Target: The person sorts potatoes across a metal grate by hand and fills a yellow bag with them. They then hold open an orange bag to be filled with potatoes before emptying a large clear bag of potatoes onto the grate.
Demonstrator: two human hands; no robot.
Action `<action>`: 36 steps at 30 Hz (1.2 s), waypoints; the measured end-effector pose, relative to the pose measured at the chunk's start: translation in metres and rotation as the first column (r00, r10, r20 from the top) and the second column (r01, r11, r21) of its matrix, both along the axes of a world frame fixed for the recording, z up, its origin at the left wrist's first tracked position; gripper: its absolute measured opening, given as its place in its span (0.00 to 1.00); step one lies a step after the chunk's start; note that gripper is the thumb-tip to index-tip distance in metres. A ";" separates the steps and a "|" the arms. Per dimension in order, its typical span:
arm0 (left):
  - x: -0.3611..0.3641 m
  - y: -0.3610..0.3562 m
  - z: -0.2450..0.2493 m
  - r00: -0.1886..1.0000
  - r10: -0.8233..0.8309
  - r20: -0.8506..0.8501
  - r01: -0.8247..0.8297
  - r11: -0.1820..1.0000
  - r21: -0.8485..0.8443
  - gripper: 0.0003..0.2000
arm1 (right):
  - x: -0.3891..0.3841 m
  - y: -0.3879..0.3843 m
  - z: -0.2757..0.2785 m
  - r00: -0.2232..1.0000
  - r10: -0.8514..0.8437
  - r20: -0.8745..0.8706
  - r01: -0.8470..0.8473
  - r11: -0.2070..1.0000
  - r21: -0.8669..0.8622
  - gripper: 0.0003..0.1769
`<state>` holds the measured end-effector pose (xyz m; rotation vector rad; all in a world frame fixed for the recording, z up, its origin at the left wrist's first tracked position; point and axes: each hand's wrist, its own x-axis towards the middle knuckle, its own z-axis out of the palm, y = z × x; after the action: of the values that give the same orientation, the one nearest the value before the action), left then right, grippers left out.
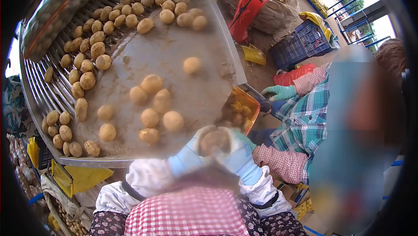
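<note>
Both my gloved hands are cupped together around one potato [214, 142] at the near edge of a metal sorting table [174, 49]. My left hand [188, 157] wears a pale blue glove and closes on the potato's left side. My right hand [238, 157] closes on its right side. Several loose potatoes [153, 105] lie on the dusty plate just beyond my hands. Many more [130, 7] crowd the roller bars at the far and left edges.
A co-worker in a plaid shirt [305, 123] stands at my right, with a green-gloved hand [278, 92] by an orange net bag of potatoes [238, 110]. Blue crates [300, 44], a red frame [249, 7] and sacks stand beyond. Yellow bags [82, 177] hang below the table.
</note>
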<state>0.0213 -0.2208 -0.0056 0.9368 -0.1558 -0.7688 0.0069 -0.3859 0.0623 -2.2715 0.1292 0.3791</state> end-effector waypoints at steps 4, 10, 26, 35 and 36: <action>0.008 0.002 0.004 0.994 0.049 0.103 -0.054 0.998 0.042 0.45 | 0.012 -0.014 -0.021 0.990 -0.135 0.032 0.123 0.963 0.241 0.19; 0.031 0.015 0.024 0.991 0.133 -0.015 -0.131 0.988 0.082 0.39 | 0.025 0.004 -0.013 0.984 -0.119 0.134 0.100 0.985 0.143 0.18; 0.021 0.058 0.033 0.962 0.241 -0.126 -0.236 0.970 0.053 0.30 | 0.023 0.050 -0.009 0.972 -0.224 -0.071 0.233 0.877 0.421 0.15; 0.010 0.061 0.028 0.953 0.282 -0.108 -0.276 0.959 0.071 0.31 | -0.002 0.051 -0.035 0.958 -0.249 -0.144 0.288 0.827 0.483 0.17; 0.009 0.061 0.027 0.948 0.283 -0.145 -0.274 0.959 0.078 0.31 | -0.003 0.049 -0.038 0.969 -0.222 -0.106 0.246 0.854 0.459 0.18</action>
<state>0.0298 -0.1600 0.0219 0.9255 0.1337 -0.5823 0.0037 -0.3373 0.0244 -1.7409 0.3041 0.2980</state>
